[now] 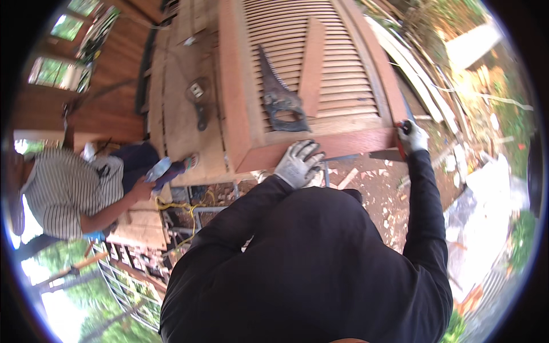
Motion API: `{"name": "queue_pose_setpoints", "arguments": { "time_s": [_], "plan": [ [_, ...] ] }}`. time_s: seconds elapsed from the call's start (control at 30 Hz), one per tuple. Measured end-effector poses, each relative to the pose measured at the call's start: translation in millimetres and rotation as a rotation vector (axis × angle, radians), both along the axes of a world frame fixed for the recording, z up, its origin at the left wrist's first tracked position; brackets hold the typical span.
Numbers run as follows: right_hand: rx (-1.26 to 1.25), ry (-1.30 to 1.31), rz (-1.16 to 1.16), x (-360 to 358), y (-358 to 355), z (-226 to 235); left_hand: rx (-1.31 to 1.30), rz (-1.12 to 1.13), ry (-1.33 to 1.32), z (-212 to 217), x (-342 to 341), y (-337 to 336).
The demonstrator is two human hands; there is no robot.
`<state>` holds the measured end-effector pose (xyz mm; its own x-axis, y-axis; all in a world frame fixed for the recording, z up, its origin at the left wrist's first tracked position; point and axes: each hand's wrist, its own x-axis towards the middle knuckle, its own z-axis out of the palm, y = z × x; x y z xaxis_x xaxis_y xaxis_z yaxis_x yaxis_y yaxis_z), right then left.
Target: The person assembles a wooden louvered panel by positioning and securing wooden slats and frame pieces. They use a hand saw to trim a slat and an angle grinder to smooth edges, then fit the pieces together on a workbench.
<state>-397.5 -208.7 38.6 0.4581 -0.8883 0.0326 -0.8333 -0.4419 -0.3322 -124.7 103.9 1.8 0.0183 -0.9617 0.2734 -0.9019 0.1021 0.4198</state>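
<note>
A reddish wooden louvred shutter lies flat in front of me. My left hand, in a grey glove, presses on its near rail with fingers spread. My right hand, also gloved, is closed on a red-handled tool at the shutter's near right corner; the tool's working end is hidden. On the slats lie a hand saw with a dark handle and a loose reddish wooden board.
Another person in a striped shirt crouches at the left beside a plank deck carrying a hammer. Yellow cord lies below. Wood scraps and rubble cover the ground at right.
</note>
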Motion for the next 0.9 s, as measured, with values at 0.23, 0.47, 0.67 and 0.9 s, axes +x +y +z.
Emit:
{"name": "queue_pose_setpoints", "arguments": {
  "time_s": [0.23, 0.47, 0.67, 0.9],
  "plan": [
    [0.202, -0.087, 0.101, 20.7, 53.2, 42.9, 0.209, 0.269, 0.400, 23.1, 6.4, 76.5],
    [0.503, -0.276, 0.445, 150.2, 129.0, 73.3, 0.381, 0.601, 0.780, 12.1, -12.3, 98.3],
    [0.609, -0.358, 0.763, 238.5, 183.4, 61.2, 0.291, 0.826, 0.760, -5.7, -23.6, 111.9],
    [0.677, -0.238, 0.835, 297.2, 203.3, -1.4, 0.298, 1.107, 0.935, -6.5, -32.1, 131.4]
  ]
}}
